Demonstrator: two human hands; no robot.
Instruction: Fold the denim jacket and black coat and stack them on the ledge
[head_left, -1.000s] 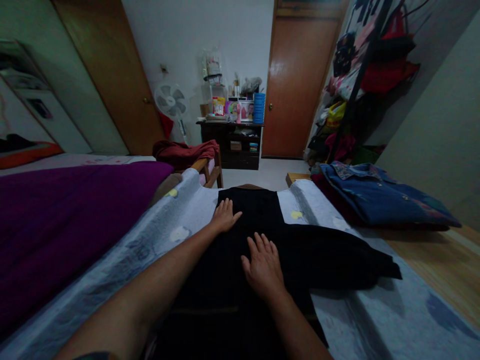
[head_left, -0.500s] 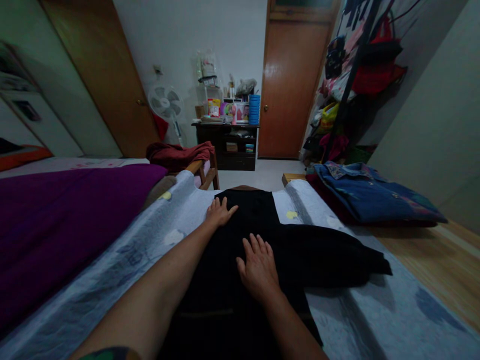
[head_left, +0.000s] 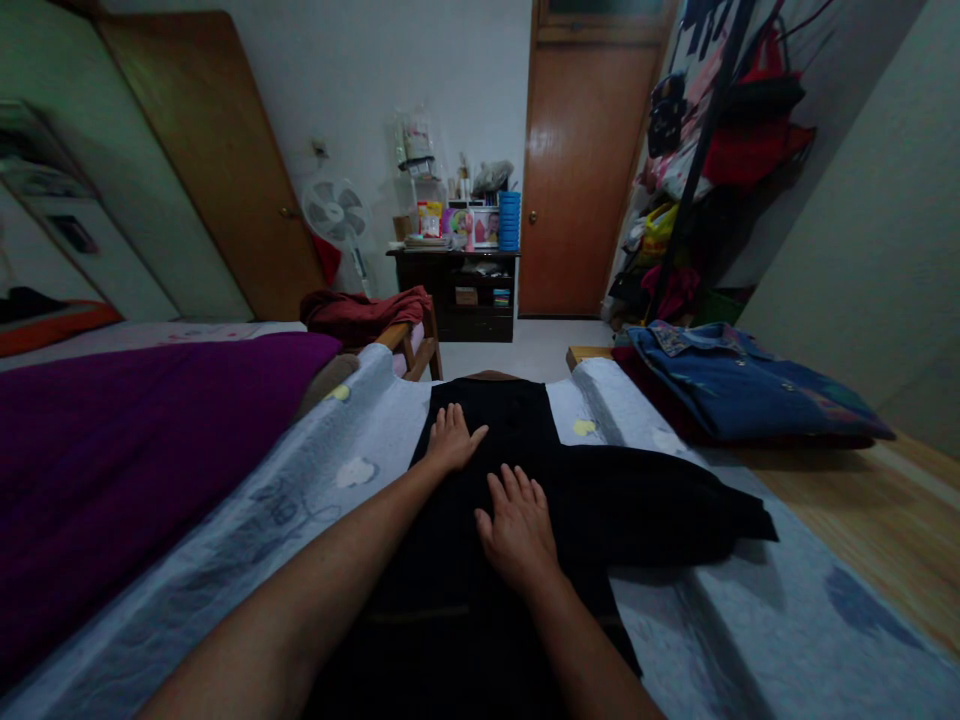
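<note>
Left hand (head_left: 455,440): grip flat and spread, palm down, thumb held well out from the four fingers, resting on a black cloth garment (head_left: 465,550). Right hand (head_left: 519,525): grip likewise flat and spread, palm down on the same garment nearer the wearer, fingers slightly parted, thumb apart.

One black garment, laid out lengthwise in front of the person. One sleeve shows, stretched to the right, its narrow end on the sheet. The far edge sits near the end of the bed. Folds within the black are too dark to read.

Under it, one pale blue-grey patterned sheet (head_left: 742,640) with yellow and white cloud shapes. To the right, one blue denim collared garment (head_left: 757,385), folded, on top of dark red cloth (head_left: 658,392); beside these, a pale wood-grained surface (head_left: 862,490). To the left, one purple cloth cover (head_left: 150,440). Beyond, one rust-red cloth (head_left: 360,315) bunched over a wooden frame; one white standing fan (head_left: 335,210); one dark wooden cabinet (head_left: 454,300); two brown wooden doors, left (head_left: 217,160) and centre (head_left: 592,180).

Against half a second ago: left hand has shifted inward from the garment's left edge, slightly toward the right hand. Right hand almost unmoved; sleeve lies as before.
</note>
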